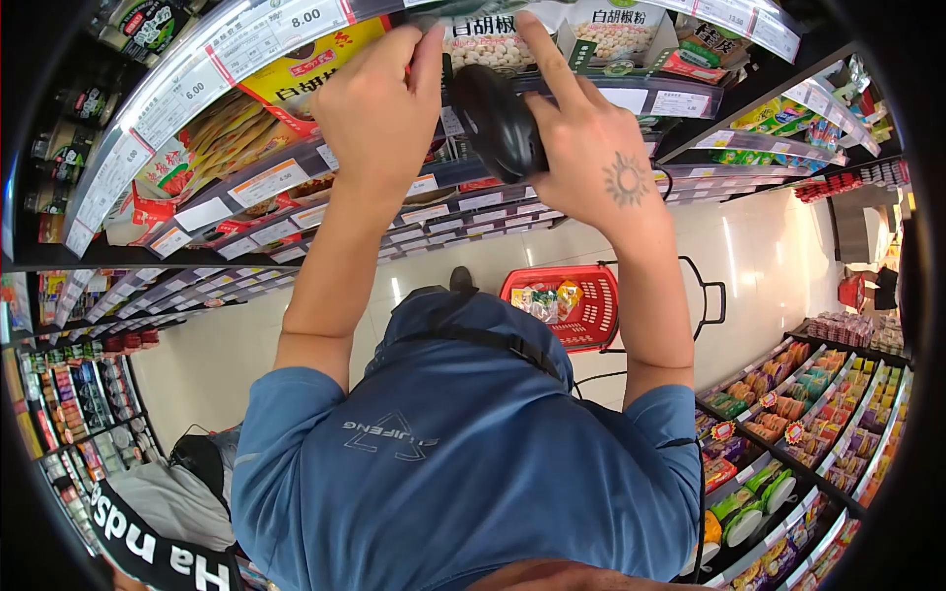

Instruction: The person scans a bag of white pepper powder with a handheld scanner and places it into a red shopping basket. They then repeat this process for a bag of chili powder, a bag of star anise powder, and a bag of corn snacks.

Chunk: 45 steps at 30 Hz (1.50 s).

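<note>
At the shelf front, my left hand (379, 108) is closed, its thumb and fingers pinched at the lower edge of the packets; what lies between them is hidden. A black rounded handheld device (496, 123) is in my right hand (591, 148), with the index finger stretched up onto a white pepper packet (490, 44). Right of that finger stands a second white packet (618, 34). A yellow packet (310, 69) lies left of my left hand. Price labels run along the shelf edge (680, 103).
Below the shelves, a red basket (599, 307) with a few packets stands on the tiled floor (759, 256). Another person in a grey top (163, 507) is at the lower left. Snack shelves (808, 404) stand at the right, more shelves (89, 404) at the left.
</note>
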### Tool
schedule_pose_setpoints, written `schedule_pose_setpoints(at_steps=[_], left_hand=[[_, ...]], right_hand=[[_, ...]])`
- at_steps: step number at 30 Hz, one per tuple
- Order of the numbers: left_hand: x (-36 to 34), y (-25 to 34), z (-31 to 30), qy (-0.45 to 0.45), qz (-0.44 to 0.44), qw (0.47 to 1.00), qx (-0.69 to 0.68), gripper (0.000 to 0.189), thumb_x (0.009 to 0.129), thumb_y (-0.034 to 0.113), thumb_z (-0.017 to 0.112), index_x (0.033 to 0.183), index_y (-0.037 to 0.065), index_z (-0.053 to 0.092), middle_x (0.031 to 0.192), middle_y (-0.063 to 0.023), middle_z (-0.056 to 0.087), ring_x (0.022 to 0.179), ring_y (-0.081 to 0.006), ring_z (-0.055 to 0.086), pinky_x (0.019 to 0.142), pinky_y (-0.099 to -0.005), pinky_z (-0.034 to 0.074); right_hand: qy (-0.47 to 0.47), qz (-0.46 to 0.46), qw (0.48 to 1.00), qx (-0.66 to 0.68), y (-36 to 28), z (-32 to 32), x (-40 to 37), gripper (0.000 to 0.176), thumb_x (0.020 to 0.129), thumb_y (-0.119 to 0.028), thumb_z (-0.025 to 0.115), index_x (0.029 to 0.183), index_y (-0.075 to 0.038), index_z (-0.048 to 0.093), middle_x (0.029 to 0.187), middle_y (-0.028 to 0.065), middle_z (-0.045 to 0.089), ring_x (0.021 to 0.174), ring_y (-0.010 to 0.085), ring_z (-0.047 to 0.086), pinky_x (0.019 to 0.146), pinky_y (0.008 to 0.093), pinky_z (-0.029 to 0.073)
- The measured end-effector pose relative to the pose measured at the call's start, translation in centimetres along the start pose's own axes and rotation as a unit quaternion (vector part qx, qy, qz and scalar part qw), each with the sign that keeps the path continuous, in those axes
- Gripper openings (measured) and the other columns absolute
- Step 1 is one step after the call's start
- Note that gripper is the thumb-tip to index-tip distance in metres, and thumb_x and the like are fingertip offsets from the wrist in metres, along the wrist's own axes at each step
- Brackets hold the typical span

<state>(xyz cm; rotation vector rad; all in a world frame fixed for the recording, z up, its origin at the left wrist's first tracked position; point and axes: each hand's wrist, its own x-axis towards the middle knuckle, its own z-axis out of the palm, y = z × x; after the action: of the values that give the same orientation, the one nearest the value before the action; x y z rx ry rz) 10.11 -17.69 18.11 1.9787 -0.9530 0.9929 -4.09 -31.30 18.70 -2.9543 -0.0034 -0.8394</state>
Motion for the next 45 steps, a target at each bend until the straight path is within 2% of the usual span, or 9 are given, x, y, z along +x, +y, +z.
schedule_pose_setpoints(at_steps=[6,8,9,15,18,24,40,42,45], left_hand=[[-1.1,1.1,-1.0,0.072,0.023,0.987,-0.139,0.016,0.082,0.006,0.072,0.098,0.004,0.070,0.083,-0.0082,0.070,0.060,-0.0212,0.064,0.058,-0.0308,0.051],[-0.6,0.6,-0.3,0.129,0.204,0.957,-0.164,0.022,0.077,-0.002,0.070,0.098,0.004,0.070,0.090,-0.0072,0.070,0.071,-0.0233,0.066,0.065,-0.0312,0.053],[-0.2,0.6,-0.3,0.130,0.203,0.957,-0.163,0.022,0.077,-0.002,0.070,0.098,0.004,0.070,0.090,-0.0072,0.070,0.071,-0.0233,0.066,0.065,-0.0312,0.053],[2.1,0.6,1.3,-0.084,0.279,0.946,-0.140,0.029,0.078,-0.004,0.067,0.104,0.007,0.071,0.101,-0.0089,0.068,0.089,-0.0285,0.064,0.075,-0.0365,0.053],[3.4,1.9,1.0,-0.159,0.178,0.968,-0.071,0.022,0.079,0.024,0.073,0.096,0.010,0.069,0.085,-0.0123,0.068,0.074,-0.0288,0.068,0.063,-0.0373,0.054],[3.7,3.1,0.9,-0.150,0.123,0.981,0.011,0.026,0.080,0.026,0.073,0.098,0.008,0.069,0.084,-0.0135,0.068,0.071,-0.0328,0.066,0.062,-0.0424,0.053],[3.4,2.8,2.2,-0.029,0.168,0.985,-0.010,0.028,0.080,0.018,0.071,0.103,0.002,0.067,0.087,-0.0197,0.067,0.078,-0.0396,0.064,0.072,-0.0469,0.051],[2.7,2.6,2.1,-0.079,0.210,0.972,0.065,0.034,0.078,-0.003,0.066,0.111,0.007,0.068,0.112,-0.0094,0.065,0.097,-0.0313,0.061,0.083,-0.0398,0.050],[2.1,2.1,1.2,-0.117,0.238,0.964,-0.025,0.040,0.080,-0.003,0.064,0.118,0.008,0.065,0.122,-0.0104,0.061,0.106,-0.0333,0.058,0.089,-0.0416,0.047]], right_hand=[[-0.016,0.013,1.000,-0.006,0.0,0.0,0.7,0.030,0.054,-0.002,0.073,0.083,0.000,0.068,0.151,0.0137,0.036,0.090,0.0280,0.064,0.069,0.0392,0.058],[-0.018,0.019,0.999,0.020,-0.1,0.0,0.4,0.034,0.054,-0.001,0.071,0.088,0.002,0.068,0.151,0.0129,0.037,0.096,0.0286,0.065,0.073,0.0388,0.057],[-0.020,0.023,0.999,0.046,-0.1,0.0,0.3,0.038,0.054,0.001,0.068,0.092,0.003,0.067,0.151,0.0122,0.038,0.103,0.0292,0.065,0.077,0.0384,0.056],[0.030,0.023,0.997,0.066,-0.2,1.2,-2.5,0.042,0.048,0.000,0.072,0.089,0.000,0.068,0.152,0.0177,0.034,0.093,0.0298,0.064,0.068,0.0381,0.056],[0.021,0.028,0.998,0.049,0.4,1.6,-2.6,0.043,0.047,-0.001,0.072,0.090,0.001,0.068,0.152,0.0180,0.034,0.095,0.0298,0.064,0.069,0.0384,0.057],[0.046,0.033,0.997,0.056,1.4,1.0,-1.5,0.041,0.047,-0.001,0.074,0.088,0.002,0.068,0.150,0.0169,0.036,0.097,0.0312,0.064,0.072,0.0404,0.057],[-0.002,-0.026,0.999,0.025,2.9,-0.8,1.1,0.025,0.056,-0.003,0.072,0.081,-0.001,0.069,0.131,0.0131,0.051,0.095,0.0324,0.065,0.079,0.0419,0.056],[-0.016,-0.025,0.999,0.036,3.0,-0.8,1.1,0.030,0.056,-0.003,0.072,0.086,-0.001,0.069,0.133,0.0151,0.050,0.095,0.0346,0.065,0.080,0.0428,0.055],[-0.032,-0.029,0.998,0.045,3.0,-0.4,1.3,0.035,0.057,-0.004,0.072,0.091,-0.001,0.071,0.136,0.0207,0.049,0.093,0.0377,0.066,0.081,0.0439,0.055]])
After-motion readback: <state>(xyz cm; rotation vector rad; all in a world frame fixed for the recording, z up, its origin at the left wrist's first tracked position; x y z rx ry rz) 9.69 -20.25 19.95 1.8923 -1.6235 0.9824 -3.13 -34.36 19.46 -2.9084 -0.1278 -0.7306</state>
